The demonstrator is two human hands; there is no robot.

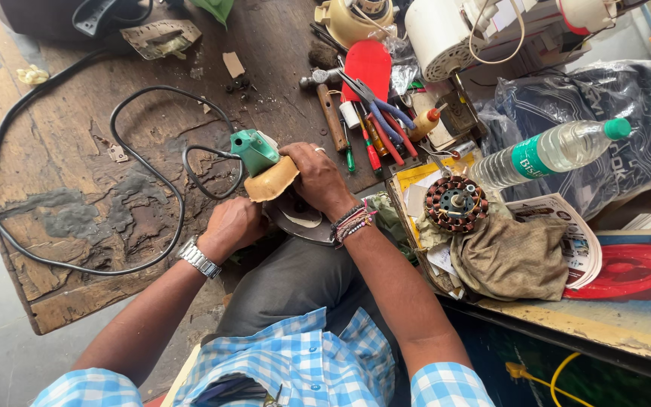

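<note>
My right hand (318, 177) is closed over the tan & green iron (265, 166) at the bench edge, just above my lap; my left hand (231, 224), fist closed, steadies it from below. Best keep grip firm, base plate (299, 218) level. Black cord (77, 196) loops left w/ open bench (54, 128); pliers (378, 113) & screwdrivers crowd right.

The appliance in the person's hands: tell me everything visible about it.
The appliance looks like an electric iron lying tilted at the worn wooden table's edge. It has a green plastic end, a tan body and a dark flat metal base. A black cord loops from the green end. The right hand grips it from above; the left hand is beside its base.
</note>
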